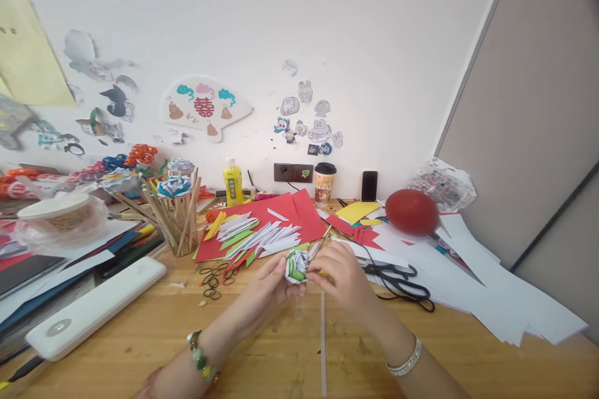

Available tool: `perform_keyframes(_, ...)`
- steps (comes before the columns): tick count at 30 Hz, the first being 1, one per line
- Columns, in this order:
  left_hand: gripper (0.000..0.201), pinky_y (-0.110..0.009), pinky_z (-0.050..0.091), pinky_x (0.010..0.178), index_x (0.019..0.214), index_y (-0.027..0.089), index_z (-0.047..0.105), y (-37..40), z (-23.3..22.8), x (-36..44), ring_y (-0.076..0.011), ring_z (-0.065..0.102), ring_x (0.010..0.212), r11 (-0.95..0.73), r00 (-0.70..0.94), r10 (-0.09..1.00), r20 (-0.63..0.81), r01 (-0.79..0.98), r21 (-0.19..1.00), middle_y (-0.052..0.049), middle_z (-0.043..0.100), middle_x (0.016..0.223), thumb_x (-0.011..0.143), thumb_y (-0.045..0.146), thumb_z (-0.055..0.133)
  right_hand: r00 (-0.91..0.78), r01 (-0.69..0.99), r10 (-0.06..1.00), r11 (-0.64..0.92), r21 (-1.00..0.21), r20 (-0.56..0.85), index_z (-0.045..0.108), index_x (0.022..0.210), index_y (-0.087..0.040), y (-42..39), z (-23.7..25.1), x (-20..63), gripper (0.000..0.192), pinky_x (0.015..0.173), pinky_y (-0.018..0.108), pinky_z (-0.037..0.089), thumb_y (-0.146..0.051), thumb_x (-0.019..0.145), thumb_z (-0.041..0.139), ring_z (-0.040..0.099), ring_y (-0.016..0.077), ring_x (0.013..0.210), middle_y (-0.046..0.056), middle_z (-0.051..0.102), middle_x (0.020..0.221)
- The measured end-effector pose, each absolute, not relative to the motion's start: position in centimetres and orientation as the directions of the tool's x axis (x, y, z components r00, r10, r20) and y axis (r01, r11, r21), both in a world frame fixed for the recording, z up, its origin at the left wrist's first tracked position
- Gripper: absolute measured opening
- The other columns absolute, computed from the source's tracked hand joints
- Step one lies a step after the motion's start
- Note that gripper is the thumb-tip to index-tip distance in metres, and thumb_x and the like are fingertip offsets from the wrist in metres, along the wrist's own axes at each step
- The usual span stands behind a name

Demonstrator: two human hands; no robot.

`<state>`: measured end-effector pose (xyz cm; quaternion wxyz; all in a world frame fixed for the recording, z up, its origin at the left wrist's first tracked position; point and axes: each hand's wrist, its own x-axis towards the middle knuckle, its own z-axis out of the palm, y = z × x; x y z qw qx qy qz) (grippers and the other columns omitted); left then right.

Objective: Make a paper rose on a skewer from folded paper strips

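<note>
So the folded paper piece (296,267), white with some green, is up over the near part of the wooden table (262,355), right between both hands. The left hand (274,280) cups it from the side and below, thumb along it, and the right hand (344,277) looks pinched narrow on its right edge. Can't tell how many layers are in that pinch, fingers hide it

My take: go easy with the left, just enough hold that it doesn't twist, because paper folds like these probably crush fast. Do the fine work with the right fingertips, one layer at a time, pressing close to the base instead of the tips

As for the surroundings, loose paper strips (274,238) sit on red sheets (302,212) just beyond the hands, so a sleeve or knuckle could scatter them. Black scissors (412,287) lie by the right forearm, probably the worst thing to bump. Rubber bands (211,292) are near the left hand, with a long white case (100,305) further left
</note>
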<state>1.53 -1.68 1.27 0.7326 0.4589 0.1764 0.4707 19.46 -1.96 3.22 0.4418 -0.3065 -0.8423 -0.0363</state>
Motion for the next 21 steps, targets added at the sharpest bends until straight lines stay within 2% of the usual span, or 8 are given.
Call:
perform_keyframes(3, 0.019, -0.029, 0.046, 0.068, 0.09, 0.015, 0.064, -1.72, 1.08, 1.67, -0.0147, 0.056, 0.071, 0.165, 0.506, 0.849, 0.152, -0.527, 0.834, -0.005, 0.063, 0.085, 0.083, 0.032, 0.06, -0.48, 0.56, 0.452, 0.818, -0.134, 0.752, 0.057, 0.075, -0.019, -1.95, 3.27, 19.64, 0.017, 0.073, 0.033, 0.035, -0.027, 0.089, 0.052, 0.047, 0.0168, 0.073, 0.002, 0.06, 0.072)
perform_keyframes(7, 0.019, -0.029, 0.047, 0.067, 0.093, 0.015, 0.064, -1.68, 0.89, 1.63, -0.0144, 0.055, 0.072, 0.191, 0.517, 0.846, 0.134, -0.528, 0.827, -0.006, 0.062, 0.087, 0.082, 0.03, 0.061, -0.474, 0.546, 0.553, 0.795, -0.264, 0.685, 0.057, 0.076, -0.02, -2.21, 3.65, 19.98, 0.016, 0.074, 0.033, 0.035, -0.032, 0.086, 0.057, 0.048, 0.0169, 0.076, 0.0, 0.06, 0.074)
perform_keyframes(12, 0.02, -0.029, 0.047, 0.068, 0.093, 0.015, 0.064, -1.62, 1.0, 1.37, -0.0144, 0.057, 0.072, 0.172, 0.514, 0.845, 0.146, -0.52, 0.836, -0.007, 0.062, 0.088, 0.082, 0.031, 0.061, -0.45, 0.49, 0.608, 0.781, -0.388, 0.655, 0.058, 0.076, -0.021, -2.33, 3.74, 20.08, 0.017, 0.075, 0.033, 0.035, -0.032, 0.089, 0.053, 0.049, 0.0165, 0.078, 0.0, 0.06, 0.075)
perform_keyframes(21, 0.019, -0.029, 0.047, 0.069, 0.092, 0.014, 0.063, -1.64, 1.22, 1.54, -0.014, 0.057, 0.071, 0.181, 0.521, 0.842, 0.142, -0.52, 0.835, -0.006, 0.062, 0.087, 0.083, 0.031, 0.06, -0.387, 0.459, 0.614, 0.775, -0.433, 0.688, 0.055, 0.076, -0.021, -2.39, 3.61, 19.82, 0.016, 0.074, 0.032, 0.035, -0.033, 0.085, 0.058, 0.049, 0.0163, 0.077, -0.001, 0.055, 0.074)
